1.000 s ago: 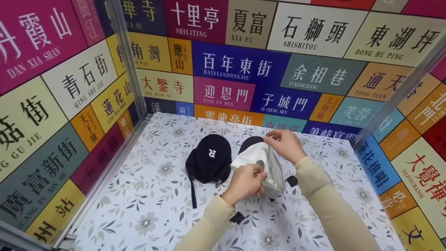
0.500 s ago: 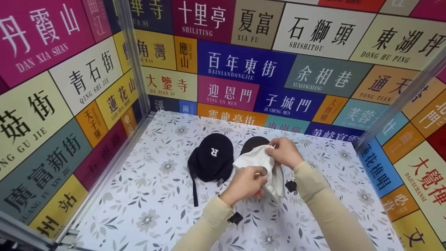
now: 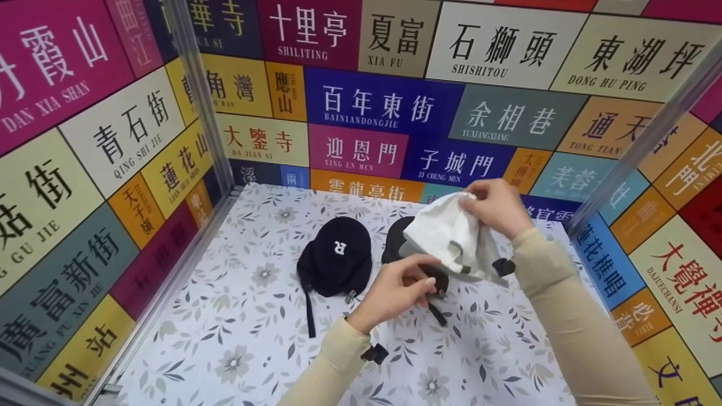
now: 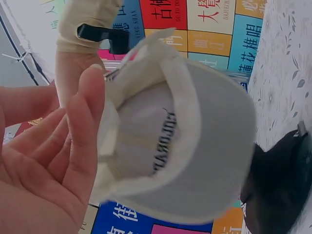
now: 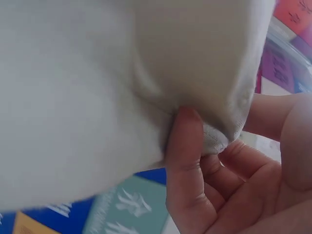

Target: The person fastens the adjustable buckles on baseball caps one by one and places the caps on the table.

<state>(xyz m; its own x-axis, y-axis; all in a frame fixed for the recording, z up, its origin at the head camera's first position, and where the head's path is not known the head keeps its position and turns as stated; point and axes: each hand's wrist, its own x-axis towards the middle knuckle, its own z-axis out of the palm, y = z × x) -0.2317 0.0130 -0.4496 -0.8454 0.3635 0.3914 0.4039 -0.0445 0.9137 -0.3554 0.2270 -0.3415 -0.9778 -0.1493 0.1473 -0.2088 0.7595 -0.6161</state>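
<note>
My right hand pinches the edge of a white baseball cap and holds it raised above the table. In the right wrist view, the thumb and fingers grip the white fabric. The left wrist view looks into the cap's inside, with dark lettering and a grey brim. My left hand hovers below the white cap, fingers loosely bent and holding nothing. Behind both lies a dark brown cap, partly hidden, its strap trailing on the table. A black cap with a white R sits to its left.
A white flower-patterned cloth covers the table. Panels of coloured signs stand at the back and on both sides, joined by metal posts. Small black devices are worn at the wrists.
My right hand has lifted the white cap up and to the right, uncovering more of the dark brown cap and its strap. My left hand no longer holds the white cap and stays low.
</note>
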